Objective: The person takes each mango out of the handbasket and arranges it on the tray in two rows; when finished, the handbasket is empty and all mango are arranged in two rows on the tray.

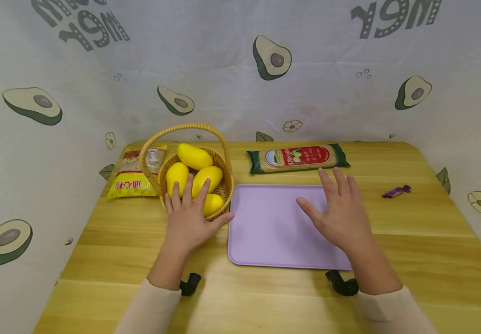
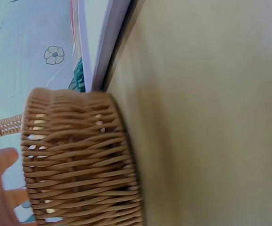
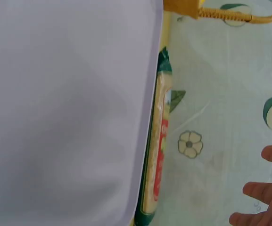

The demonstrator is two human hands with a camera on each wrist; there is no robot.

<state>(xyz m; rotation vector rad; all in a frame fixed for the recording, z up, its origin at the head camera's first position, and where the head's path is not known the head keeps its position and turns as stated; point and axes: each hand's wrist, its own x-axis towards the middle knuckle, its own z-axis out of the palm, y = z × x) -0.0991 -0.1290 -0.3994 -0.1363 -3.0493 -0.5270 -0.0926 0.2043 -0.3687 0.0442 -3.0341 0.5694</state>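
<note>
In the head view a wicker basket [image 1: 229, 174] with a tall handle holds several yellow mangoes [image 1: 194, 157]. My left hand [image 1: 187, 225] hovers at the basket's near side with its fingers spread, holding nothing. The left wrist view shows the woven side of the basket [image 2: 79, 160] close up, with fingertips [image 2: 4, 160] beside its rim. Over the right part of a lilac tray [image 1: 274, 227] is my right hand [image 1: 342, 215], fingers spread and nothing in it. The right wrist view shows the tray [image 3: 74, 103] and a few fingers [image 3: 263, 192] off to the side.
Behind the tray lies a long pack of noodles [image 1: 299, 158] with green ends. A yellow bag of pasta [image 1: 132, 178] sits left of the basket. A purple-wrapped candy [image 1: 396, 191] lies at the right. White cloth with avocado prints [image 1: 271, 58] surrounds the wooden table [image 1: 257, 297].
</note>
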